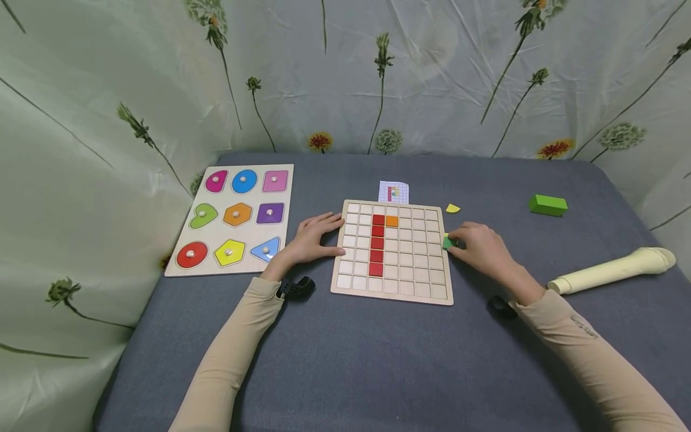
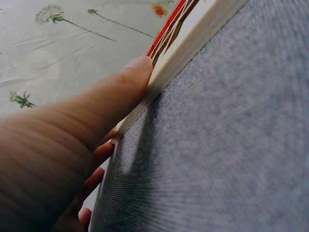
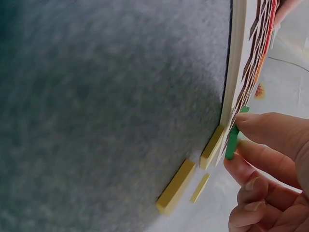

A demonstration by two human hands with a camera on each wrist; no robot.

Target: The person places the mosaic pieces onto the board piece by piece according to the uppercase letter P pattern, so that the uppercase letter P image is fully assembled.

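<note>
A wooden grid board (image 1: 414,293) lies flat in the middle of the table, with a column of red tiles (image 1: 376,242) and one orange tile (image 1: 391,221) beside its upper end. My left hand (image 1: 315,239) rests along the board's left edge, fingers extended; in the left wrist view its thumb (image 2: 123,82) presses the rim. At the right edge, my right hand (image 1: 482,247) pinches a small green piece (image 3: 232,145) between thumb and fingers, close over the board. Yellow pieces (image 3: 176,187) lie near that edge, one of them (image 1: 452,209) by the upper right corner.
Behind the board is a paper card (image 1: 393,192) with a coloured grid pattern. A knobbed shape puzzle (image 1: 171,271) lies at the left. On the right are a green block (image 1: 547,205) and a cream microphone-shaped object (image 1: 610,271). A flower-printed curtain (image 1: 345,78) hangs behind.
</note>
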